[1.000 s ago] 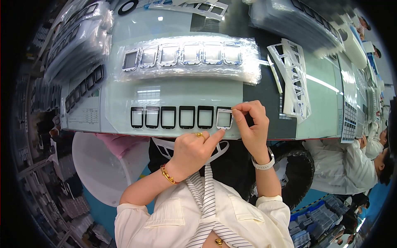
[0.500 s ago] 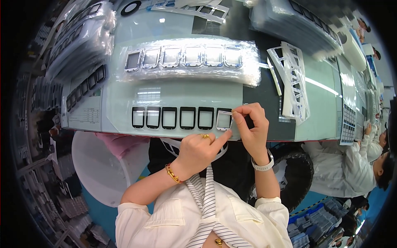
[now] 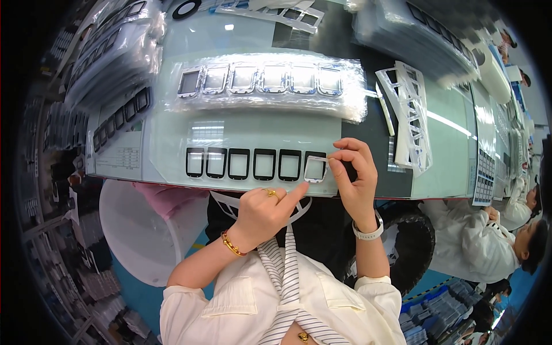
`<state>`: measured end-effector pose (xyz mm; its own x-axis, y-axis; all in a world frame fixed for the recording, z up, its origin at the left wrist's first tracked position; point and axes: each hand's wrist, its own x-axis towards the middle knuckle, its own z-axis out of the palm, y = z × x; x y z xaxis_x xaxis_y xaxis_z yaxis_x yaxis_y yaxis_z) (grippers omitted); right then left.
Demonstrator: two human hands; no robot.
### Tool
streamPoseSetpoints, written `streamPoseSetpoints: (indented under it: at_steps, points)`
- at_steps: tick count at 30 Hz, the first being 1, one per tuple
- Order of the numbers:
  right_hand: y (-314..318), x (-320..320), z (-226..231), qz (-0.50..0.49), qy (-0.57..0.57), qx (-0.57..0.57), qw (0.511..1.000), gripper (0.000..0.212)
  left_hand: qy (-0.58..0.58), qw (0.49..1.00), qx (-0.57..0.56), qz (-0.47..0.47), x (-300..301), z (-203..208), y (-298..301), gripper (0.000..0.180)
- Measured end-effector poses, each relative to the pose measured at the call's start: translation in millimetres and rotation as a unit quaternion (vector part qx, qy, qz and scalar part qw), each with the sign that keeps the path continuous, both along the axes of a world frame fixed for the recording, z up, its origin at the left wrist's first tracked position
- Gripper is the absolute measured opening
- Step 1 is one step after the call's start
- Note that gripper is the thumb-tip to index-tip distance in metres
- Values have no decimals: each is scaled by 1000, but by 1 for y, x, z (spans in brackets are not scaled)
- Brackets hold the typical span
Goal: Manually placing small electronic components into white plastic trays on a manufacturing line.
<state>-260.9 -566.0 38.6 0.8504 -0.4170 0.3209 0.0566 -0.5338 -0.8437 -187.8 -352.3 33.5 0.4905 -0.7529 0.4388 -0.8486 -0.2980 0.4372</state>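
A white rectangular frame with an open middle lies slightly askew over the rightmost black frame near the table's front edge. My right hand pinches its upper right corner between thumb and index finger. With its index finger stretched out and the others curled, my left hand has its fingertip at the white frame's lower edge. To the left, several similar black frames lie in a row, untouched. Whether the white frame touches the black one all round cannot be seen.
Behind the row sits a clear plastic stack bearing several white-edged frames. A white cut-out sheet and a white pen-like tool lie at right. Plastic-wrapped stacks stand at back left, a black roll beyond. Co-workers sit at far right.
The white frame now lies slightly lower, showing more of the black top edge beneath. My left hand has drawn a little left and down; the right still pinches the corner. The view has shifted slightly.
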Motion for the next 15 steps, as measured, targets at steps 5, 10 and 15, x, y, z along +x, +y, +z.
streamPoseSetpoints:
  at_steps: [5, 10, 15]
  points:
    - [1, 1, 0, -3, 11, -9, 1000, 6, 9, 1000, 16, 2, 0, 3, -2, 36]
    - [2, 3, 0, -11, 29, -29, 999, 6, 21, 1000, 11, 6, 0, 3, -3, 35]
    - [3, 7, 2, -15, 39, -60, 997, 5, 20, 1000, 14, 11, 0, 2, -3, 34]
